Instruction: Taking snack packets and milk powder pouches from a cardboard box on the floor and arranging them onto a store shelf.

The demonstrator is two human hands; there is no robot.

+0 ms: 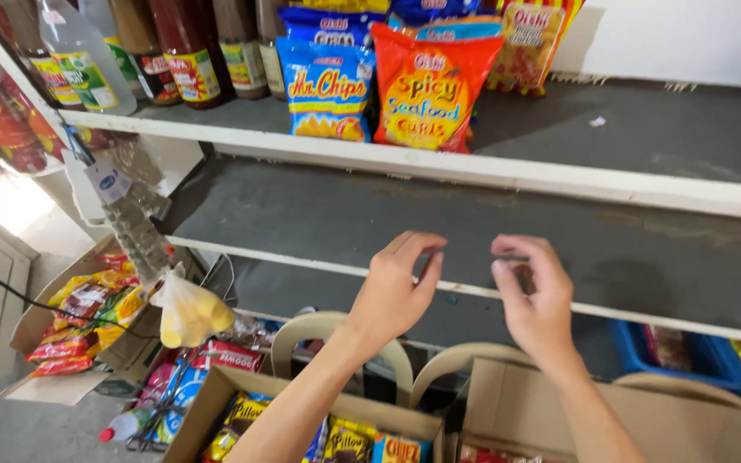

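Both hands hovered over the front edge of a grey store shelf (pixel 319 214), and neither one held anything that could be made out. The person's left hand (pixel 394 287) reached up from about seven o'clock, wrist bent and palm turned toward the other hand, its fingers curled loosely with the thumb set apart from them, closed on nothing visible. The right hand (pixel 535 296) rose from about five o'clock, fingers bent over and the thumb tucked close under them; whether something small sat pinched there could not be told. The two hands stood near each other but apart.

That middle shelf lay bare and dusty under them, trimmed with a white edge strip (pixel 302 261). On the shelf above, at about twelve o'clock from the hands, stood an orange snack bag (pixel 430 90) just beside a blue snack bag (pixel 328 86), with more bags behind. Sauce bottles (pixel 190 51) lined that shelf toward eleven o'clock. Down at six o'clock, an open cardboard box (pixel 216 399) held packed snacks, with a second cardboard box (pixel 559 411) beside it. At nine o'clock hung a clear bag of yellow pieces (pixel 189 313), and beyond it another carton of red and yellow packets (pixel 79 317) sat on the floor.
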